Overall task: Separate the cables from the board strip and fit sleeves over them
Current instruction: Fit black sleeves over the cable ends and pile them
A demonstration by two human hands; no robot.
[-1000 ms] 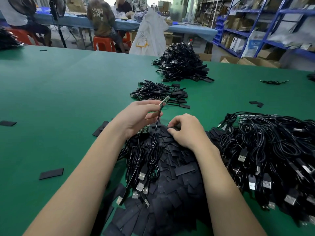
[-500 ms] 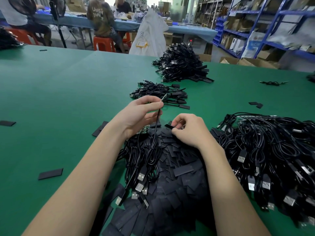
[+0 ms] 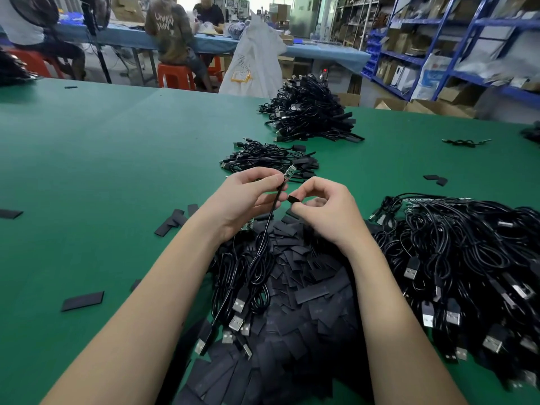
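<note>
The cable [image 3: 270, 220] is held up above the table [image 3: 102, 159] in my left hand [image 3: 245, 200], thumb and forefinger pinching it just below the small board [image 3: 290, 172] at its tip; the board points up and away, clear of the fingers. From the pinch the cable runs down into a bundle of cables [image 3: 245, 273] with USB plugs lying below my left wrist. My right hand [image 3: 324, 209] is just beside the left, fingers curled, pinching one black sleeve [image 3: 293, 199] between thumb and forefinger; the sleeve sits near the cable but apart from it. Beneath both hands lies a heap of flat black sleeves [image 3: 306, 287]. A large cable pile [image 3: 467, 258] lies to the right. Two more piles [image 3: 271, 156] [image 3: 309, 112] lie farther out. Loose sleeves [image 3: 82, 301] are scattered at left.
</note>
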